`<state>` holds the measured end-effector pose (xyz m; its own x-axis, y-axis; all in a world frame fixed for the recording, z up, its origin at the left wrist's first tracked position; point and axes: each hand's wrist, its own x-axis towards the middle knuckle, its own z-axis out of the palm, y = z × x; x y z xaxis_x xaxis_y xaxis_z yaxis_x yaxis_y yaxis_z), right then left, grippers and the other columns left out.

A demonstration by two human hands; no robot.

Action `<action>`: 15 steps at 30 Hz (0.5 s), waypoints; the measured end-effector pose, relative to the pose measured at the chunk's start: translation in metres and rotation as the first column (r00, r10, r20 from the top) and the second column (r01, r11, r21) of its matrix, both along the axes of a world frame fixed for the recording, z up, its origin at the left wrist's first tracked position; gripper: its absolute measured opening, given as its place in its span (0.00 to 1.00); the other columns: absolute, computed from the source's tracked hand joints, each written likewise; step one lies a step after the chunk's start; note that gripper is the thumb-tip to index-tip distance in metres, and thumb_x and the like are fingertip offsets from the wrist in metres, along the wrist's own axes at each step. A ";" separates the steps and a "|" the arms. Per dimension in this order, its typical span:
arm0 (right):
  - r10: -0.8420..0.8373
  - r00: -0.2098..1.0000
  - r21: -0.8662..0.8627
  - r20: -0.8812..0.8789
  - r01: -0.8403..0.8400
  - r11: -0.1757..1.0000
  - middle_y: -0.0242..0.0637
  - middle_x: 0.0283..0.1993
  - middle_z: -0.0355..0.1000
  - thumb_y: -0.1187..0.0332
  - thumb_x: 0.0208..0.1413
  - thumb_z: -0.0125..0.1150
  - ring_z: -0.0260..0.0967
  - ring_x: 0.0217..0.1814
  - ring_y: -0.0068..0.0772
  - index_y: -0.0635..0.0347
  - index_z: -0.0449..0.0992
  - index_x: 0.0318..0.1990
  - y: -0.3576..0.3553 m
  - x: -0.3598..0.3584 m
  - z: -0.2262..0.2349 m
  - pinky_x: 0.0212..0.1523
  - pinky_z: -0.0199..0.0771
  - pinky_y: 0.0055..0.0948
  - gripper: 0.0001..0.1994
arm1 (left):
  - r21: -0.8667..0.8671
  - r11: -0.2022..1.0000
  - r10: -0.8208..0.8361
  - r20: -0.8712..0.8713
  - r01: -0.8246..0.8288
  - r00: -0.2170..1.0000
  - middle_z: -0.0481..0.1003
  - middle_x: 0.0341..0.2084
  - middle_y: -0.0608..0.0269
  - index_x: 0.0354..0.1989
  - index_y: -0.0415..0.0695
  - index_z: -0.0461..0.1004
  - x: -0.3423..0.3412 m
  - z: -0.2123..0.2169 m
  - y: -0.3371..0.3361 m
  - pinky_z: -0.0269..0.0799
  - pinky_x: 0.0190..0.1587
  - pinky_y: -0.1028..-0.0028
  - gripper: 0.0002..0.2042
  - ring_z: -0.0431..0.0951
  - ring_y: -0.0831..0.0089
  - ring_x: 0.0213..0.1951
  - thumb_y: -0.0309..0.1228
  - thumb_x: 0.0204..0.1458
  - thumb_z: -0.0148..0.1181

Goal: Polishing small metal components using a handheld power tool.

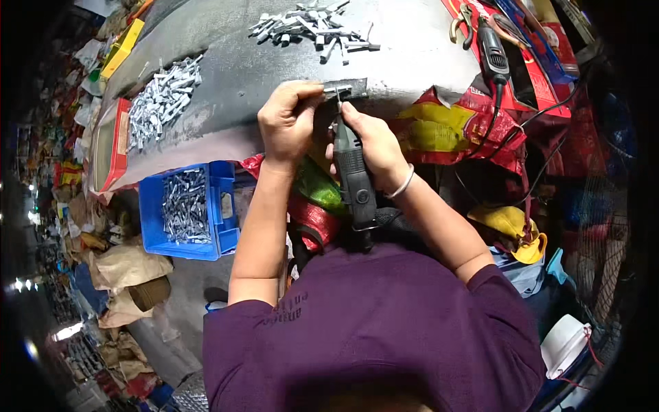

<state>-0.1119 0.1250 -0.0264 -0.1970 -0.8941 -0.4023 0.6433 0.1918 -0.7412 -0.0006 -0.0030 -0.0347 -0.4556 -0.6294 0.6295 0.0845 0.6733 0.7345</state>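
Note:
My right hand (371,141) is wrapped round a dark rotary tool (357,180), its thin bit (338,95) pointing away from me at the table's near edge. Pinched in my left hand (290,123) is a small grey metal piece (331,89), which meets the bit or lies very close to it. Whether they touch, I cannot tell. Beyond my hands lies a heap of similar small metal pieces (302,26). Another pile of metal pieces (162,99) spreads at the table's left side.
A blue bin (155,230) with many small metal pieces stands below the table's left edge. At the far right lie a second rotary tool (493,51) with a cord and some pliers (467,24). A red and yellow sack (439,127) drapes over the near edge.

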 end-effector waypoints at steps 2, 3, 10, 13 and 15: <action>0.002 1.000 0.003 -0.025 -0.002 1.000 0.41 0.23 0.76 0.49 0.71 0.48 0.71 0.16 0.33 0.62 0.74 0.38 -0.003 0.002 0.001 0.19 0.71 0.27 0.22 | -0.019 1.000 0.000 -0.054 -0.001 0.999 0.81 0.35 0.58 0.35 0.37 0.81 -0.004 -0.004 0.001 0.76 0.39 0.76 0.11 0.79 0.70 0.33 0.10 0.44 0.60; 0.009 1.000 0.007 -0.002 -0.009 1.000 0.41 0.23 0.76 0.49 0.71 0.48 0.71 0.16 0.33 0.62 0.74 0.38 -0.004 0.003 0.000 0.19 0.71 0.27 0.22 | -0.035 0.999 0.011 -0.043 -0.013 0.999 0.81 0.34 0.58 0.35 0.37 0.81 -0.004 -0.002 0.002 0.76 0.39 0.76 0.11 0.79 0.70 0.33 0.10 0.44 0.61; 0.009 1.000 0.016 -0.005 -0.009 1.000 0.40 0.23 0.76 0.49 0.70 0.51 0.71 0.16 0.32 0.62 0.74 0.38 -0.005 0.005 -0.004 0.18 0.71 0.27 0.22 | -0.015 1.000 0.006 0.011 -0.005 1.000 0.81 0.38 0.59 0.37 0.37 0.81 0.002 -0.004 0.003 0.75 0.44 0.77 0.11 0.80 0.71 0.38 0.10 0.48 0.61; -0.013 1.000 0.018 -0.005 0.013 1.000 0.40 0.23 0.76 0.49 0.69 0.52 0.71 0.16 0.32 0.62 0.74 0.38 0.000 -0.002 -0.007 0.18 0.71 0.26 0.22 | -0.022 1.000 0.015 0.023 -0.015 1.000 0.81 0.38 0.59 0.37 0.37 0.81 0.001 -0.002 0.003 0.75 0.44 0.77 0.11 0.79 0.71 0.38 0.10 0.48 0.60; -0.023 0.999 0.023 -0.044 0.024 0.999 0.40 0.23 0.76 0.49 0.69 0.52 0.70 0.16 0.31 0.62 0.74 0.38 0.004 -0.010 -0.008 0.18 0.70 0.26 0.22 | 0.022 0.999 0.026 0.014 -0.027 1.000 0.81 0.35 0.60 0.35 0.37 0.81 -0.001 0.001 0.006 0.74 0.41 0.76 0.09 0.78 0.70 0.35 0.12 0.48 0.61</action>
<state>-0.1215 0.1294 -0.0340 -0.2353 -0.8797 -0.4133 0.6148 0.1946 -0.7643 -0.0021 0.0027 -0.0333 -0.4470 -0.6549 0.6093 0.0566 0.6590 0.7500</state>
